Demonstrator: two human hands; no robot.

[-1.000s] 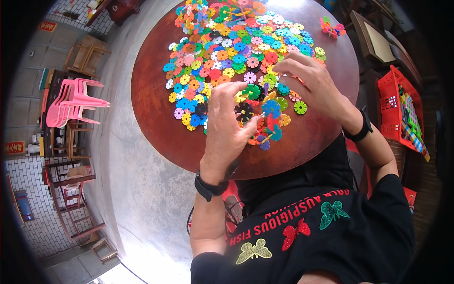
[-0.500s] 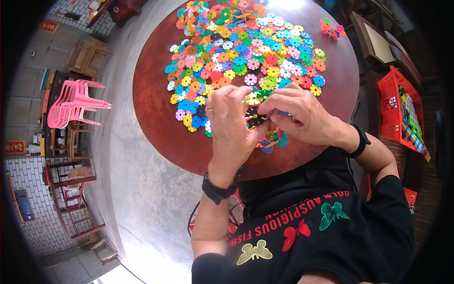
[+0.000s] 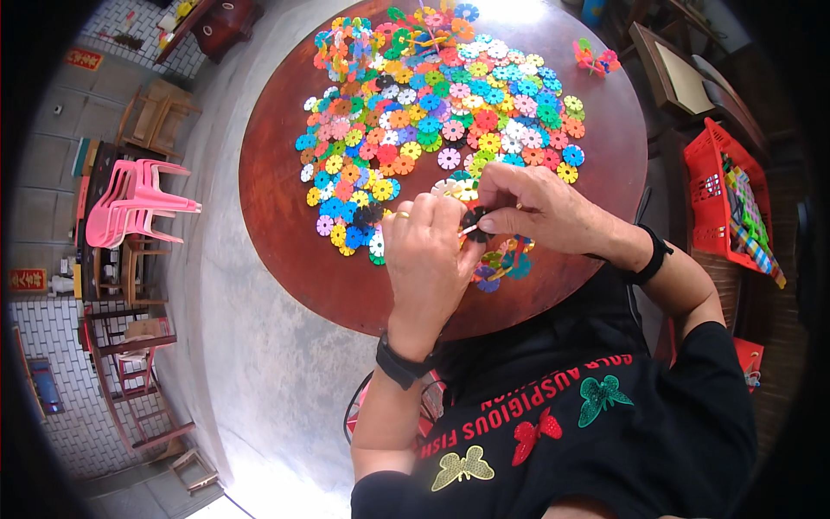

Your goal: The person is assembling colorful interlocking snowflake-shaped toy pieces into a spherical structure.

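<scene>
Both hands meet over the near part of a round brown table (image 3: 277,208). Between their fingertips is a black slotted flower disc (image 3: 475,225), with the thin white edge of another piece against it. My left hand (image 3: 428,251) is closed, fingers curled around the left side of these pieces and partly hiding them. My right hand (image 3: 549,208) pinches the black disc from the right with thumb and forefinger. Just below the hands, a small cluster of joined discs (image 3: 516,266) in teal, purple and orange rests near the table's edge. A spread of loose coloured discs (image 3: 424,121) lies beyond.
Built disc shapes (image 3: 346,52) stand at the far left of the spread, and a small pink-and-green one (image 3: 595,59) at the far right. A red plastic basket (image 3: 705,195) is right of the table. Stacked pink stools (image 3: 130,203) stand across the floor at left.
My left hand has turned knuckles-up and its fingers have curled in over the pieces. The right hand's fingers have shifted slightly on the black disc. The view has moved a little.
</scene>
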